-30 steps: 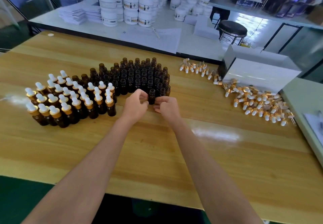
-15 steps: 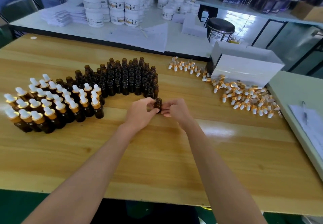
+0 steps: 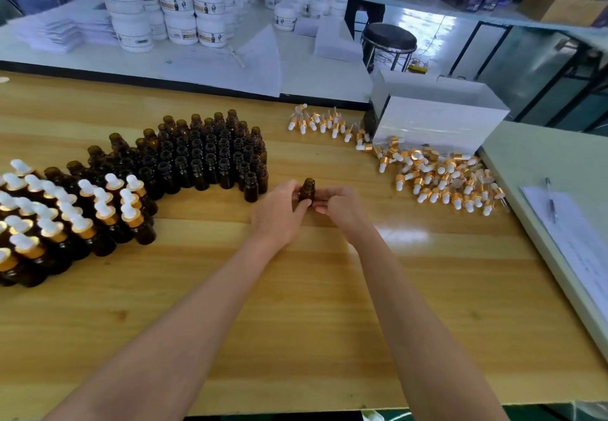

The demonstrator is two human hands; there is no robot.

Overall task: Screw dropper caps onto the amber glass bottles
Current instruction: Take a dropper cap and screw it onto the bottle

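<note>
A person's two bare forearms reach forward over a wooden table (image 3: 296, 305), seen from above. Between the hands is one small amber bottle (image 3: 306, 189), near the middle of the table, just right of and in front of a block of open bottles (image 3: 204, 157). The bottle is upright: its long axis runs straight up and down, and its open threaded neck points up. Its base is hidden by the fingers, so I cannot tell whether it stands on the wood or is lifted just off it.

The left hand (image 3: 279, 213) grips the bottle's body from the left, thumb and fingers curled round the dark glass. The right hand (image 3: 342, 207) meets it from the right, its curled fingertips pressed against the lower side of the bottle. The two hands are close together, with the bottle pinched between them.

The open bottles stand upright in tight rows, mouths up. To their left, toward the table's left edge, stand capped bottles (image 3: 65, 213) with gold collars and white rubber bulbs, also upright and packed together.

To the right of the hands, well apart from them, loose caps (image 3: 441, 180) lie scattered on their sides in a heap. Behind the heap sits a white box (image 3: 434, 124), and a thinner trail of caps runs left from the box along the far side of the table.

At the far right a pen (image 3: 550, 197) lies on a sheet of paper (image 3: 579, 249) on a pale surface beside the table. Beyond the table, a white bench holds stacked white jars (image 3: 171, 9), and a round black stool (image 3: 389, 37) stands behind it.
</note>
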